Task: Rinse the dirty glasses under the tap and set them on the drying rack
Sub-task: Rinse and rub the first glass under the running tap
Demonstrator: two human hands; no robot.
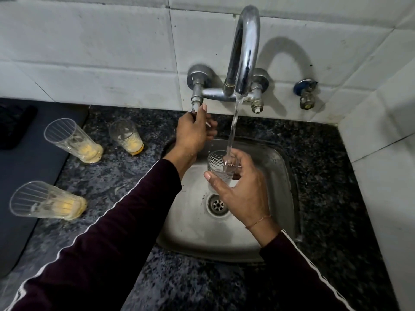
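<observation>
Water runs from the chrome tap [244, 52] into a clear patterned glass [216, 163], held upright over the steel sink [265, 241]. My right hand [242, 189] grips this glass from the right side. My left hand [193, 131] grips the tap's left handle [195, 110]. Three glasses with yellow residue at the bottom stand on the dark granite counter at left: one at the back left [71, 140], one further right [125, 135], one nearer me [47, 200].
A dark mat [33, 176] lies on the counter's left side beside the dirty glasses. A small valve [306, 93] sticks out of the tiled wall right of the tap. A white tiled side wall [386, 153] closes off the right. The sink drain [217, 205] is uncovered.
</observation>
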